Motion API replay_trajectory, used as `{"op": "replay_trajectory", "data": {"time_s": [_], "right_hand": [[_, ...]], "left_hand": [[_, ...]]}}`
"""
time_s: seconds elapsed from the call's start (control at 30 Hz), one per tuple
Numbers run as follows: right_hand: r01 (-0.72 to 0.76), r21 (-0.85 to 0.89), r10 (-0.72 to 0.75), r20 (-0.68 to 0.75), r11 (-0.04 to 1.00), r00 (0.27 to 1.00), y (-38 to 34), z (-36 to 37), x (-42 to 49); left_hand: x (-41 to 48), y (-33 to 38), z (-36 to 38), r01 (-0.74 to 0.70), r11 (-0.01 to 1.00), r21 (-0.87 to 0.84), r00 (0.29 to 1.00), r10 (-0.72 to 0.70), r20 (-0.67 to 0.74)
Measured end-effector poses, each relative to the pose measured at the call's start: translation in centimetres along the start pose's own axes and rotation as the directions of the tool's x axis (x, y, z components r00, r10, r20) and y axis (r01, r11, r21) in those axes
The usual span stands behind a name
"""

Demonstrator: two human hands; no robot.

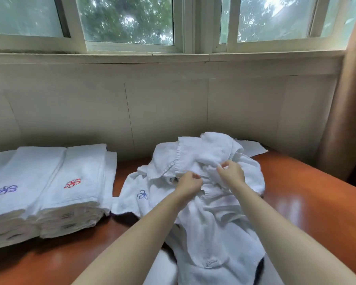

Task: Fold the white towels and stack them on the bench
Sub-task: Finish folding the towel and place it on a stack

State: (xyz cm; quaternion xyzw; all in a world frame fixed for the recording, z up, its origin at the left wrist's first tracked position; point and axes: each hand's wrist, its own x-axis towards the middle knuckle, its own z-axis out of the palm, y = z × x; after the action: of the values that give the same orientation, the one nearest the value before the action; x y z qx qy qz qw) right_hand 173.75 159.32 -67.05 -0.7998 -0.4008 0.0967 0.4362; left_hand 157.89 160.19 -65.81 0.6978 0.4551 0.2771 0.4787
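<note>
— Where were the towels at that moment?

— A loose pile of white towels [203,182] lay crumpled on the orange-brown bench [308,202], right of centre, spilling toward the near edge. One towel in the pile showed a small blue emblem [142,194] on its left side.

— And the hands?

— Both were on top of the pile, near each other. The left hand [188,183] had its fingers curled round a fold of cloth. The right hand [232,171] pinched a bunched bit of towel between thumb and fingers.

— Anything folded already?

— Yes. Two stacks of folded towels [49,192] sat side by side at the left end of the bench, apart from the pile. The left stack's top towel carried a blue mark, the right one's a red mark [72,183].

— Behind them?

— A pale wall [173,103] under a row of windows [127,19], with a brown curtain [345,99] at the right.
</note>
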Motion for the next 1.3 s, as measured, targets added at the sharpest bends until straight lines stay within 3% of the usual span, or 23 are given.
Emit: {"op": "replay_trajectory", "data": {"time_s": [0.13, 0.2, 0.27, 0.33, 0.4, 0.5, 0.6, 0.67, 0.7, 0.83, 0.93, 1.07, 1.17, 1.23, 1.3], "right_hand": [[0.116, 0.194, -0.117, -0.007, 0.974, 0.993, -2.2, 0.5, -1.9], [0.177, 0.321, -0.217, 0.095, 0.93, 0.971, -3.6, 0.0, -4.4], [0.204, 0.459, -0.341, 0.238, 0.865, 0.909, -5.0, -1.2, -7.5], [0.165, 0.598, -0.479, 0.414, 0.784, 0.774, -6.2, -2.5, -10.6], [0.108, 0.633, -0.559, 0.576, 0.767, 0.597, -7.1, -3.5, -13.6], [0.111, 0.556, -0.552, 0.741, 0.824, 0.381, -8.0, -4.0, -16.9], [0.068, 0.498, -0.496, 0.822, 0.864, 0.279, -8.1, -4.8, -18.1], [-0.025, 0.47, -0.441, 0.844, 0.882, 0.307, -8.0, -5.4, -18.4], [-0.069, 0.46, -0.408, 0.839, 0.885, 0.36, -7.8, -5.7, -18.4], [-0.063, 0.33, -0.19, 0.678, 0.942, 0.71, -7.1, -5.6, -17.8], [-0.013, 0.178, -0.079, 0.499, 0.984, 0.863, -7.0, -4.0, -17.9], [0.257, -0.055, -0.198, 0.49, 0.965, 0.849, -8.3, 0.6, -19.9], [0.491, -0.319, -0.241, 0.583, 0.811, 0.776, -8.9, 4.8, -21.7], [0.618, -0.48, -0.277, 0.603, 0.623, 0.748, -9.0, 7.1, -23.3], [0.662, -0.555, -0.326, 0.587, 0.504, 0.741, -9.2, 9.1, -24.7]], "left_hand": [[-0.1, -0.8, 0.7, 0.029, 0.994, -0.103, 0.997, -0.021, 0.08], [-0.5, -1.0, 0.3, 0.099, 0.961, -0.26, 0.994, -0.086, 0.061], [-1.1, -0.9, -0.8, 0.219, 0.848, -0.483, 0.975, -0.201, 0.09], [-1.6, -0.9, -2.4, 0.335, 0.695, -0.636, 0.942, -0.25, 0.223], [-2.8, -0.7, -4.1, 0.403, 0.617, -0.675, 0.913, -0.227, 0.338], [-5.0, -0.2, -6.3, 0.376, 0.752, -0.541, 0.917, -0.219, 0.333], [-7.2, 0.3, -8.3, 0.246, 0.85, -0.466, 0.967, -0.179, 0.183], [-9.1, 0.4, -10.4, 0.154, 0.881, -0.447, 0.988, -0.142, 0.061], [-10.0, 0.3, -11.7, 0.137, 0.901, -0.411, 0.991, -0.123, 0.059], [-13.9, -1.3, -16.9, 0.16, 0.983, -0.095, 0.981, -0.148, 0.124], [-16.9, -3.0, -20.8, 0.185, 0.971, 0.149, 0.98, -0.194, 0.051], [-20.4, -5.1, -25.6, 0.413, 0.844, 0.342, 0.894, -0.447, 0.024], [-23.5, -5.9, -29.7, 0.506, 0.736, 0.45, 0.826, -0.564, -0.006], [-25.1, -6.8, -32.5, 0.509, 0.679, 0.529, 0.833, -0.544, -0.104], [-26.3, -8.4, -35.4, 0.519, 0.631, 0.577, 0.853, -0.419, -0.31]]}}
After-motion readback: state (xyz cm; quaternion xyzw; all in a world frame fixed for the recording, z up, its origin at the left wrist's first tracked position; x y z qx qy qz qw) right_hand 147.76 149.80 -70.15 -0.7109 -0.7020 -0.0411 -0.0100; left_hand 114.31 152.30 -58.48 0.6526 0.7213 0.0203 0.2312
